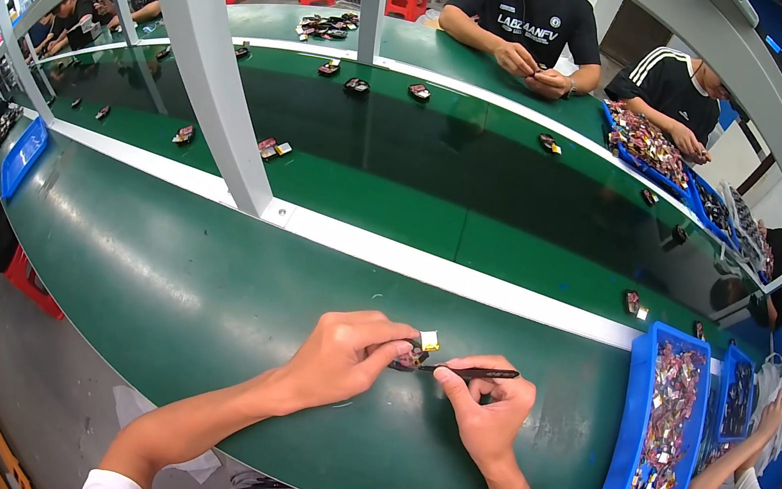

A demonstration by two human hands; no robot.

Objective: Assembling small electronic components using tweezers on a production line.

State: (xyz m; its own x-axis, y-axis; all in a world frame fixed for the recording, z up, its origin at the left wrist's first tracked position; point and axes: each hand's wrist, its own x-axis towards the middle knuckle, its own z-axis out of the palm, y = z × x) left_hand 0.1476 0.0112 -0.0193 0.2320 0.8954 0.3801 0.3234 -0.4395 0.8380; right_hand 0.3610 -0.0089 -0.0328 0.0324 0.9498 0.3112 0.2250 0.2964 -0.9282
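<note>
My left hand (341, 357) is closed on a small black electronic housing (412, 357) with reddish parts inside, pinched between thumb and fingers just above the green bench. A white and yellow tab (428, 339) sticks up from its far side. My right hand (493, 414) grips slim black tweezers (496, 373) like a pen. Their tip meets the housing's right side, and what it touches there is too small to make out.
At my right stands a blue tray (628, 432) full of small reddish parts. Beyond the white rail (390, 251) runs a dark green conveyor (356, 209) carrying scattered housings, with a grey post (212, 56) rising before it. Other people sit across and at both sides.
</note>
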